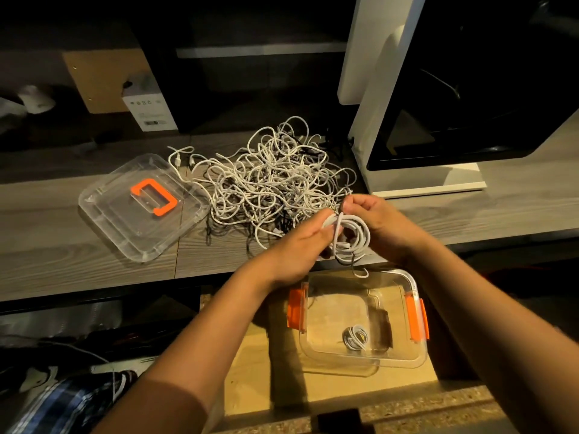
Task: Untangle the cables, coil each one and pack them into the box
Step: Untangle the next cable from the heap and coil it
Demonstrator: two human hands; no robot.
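1. Above the wood-grain desk edge (78,267), both hands are on one white round-cord cable coil (354,234). My left hand (297,249) grips the loops. My right hand (380,225) pinches a turn at the top, apparently wrapping the tail round the bundle. A short loose end hangs down towards the box.
2. Clear rectangular plastic box with orange side latches (332,311): one, open, standing below the desk edge, directly under my hands.
3. Small white coiled cable already packed (355,338): one, lying on the box floor.
4. Heap of tangled white cables with a few dark strands (275,183): one, on the desk just behind my hands. The number of cables in it cannot be told, since the runs cross too thickly to separate by eye.
5. Clear square plastic lid with orange handle (141,208): one, lying flat on the desk to the left of the heap and touching its fringe.
6. Orange latches: two, one on each short side of the box.
7. Progress, as I judge it: one cable is packed and a second is coiled and nearly ready to drop in. The bulk of the heap is yet to be untangled and coiled, and the lid is off. This is an early stage.
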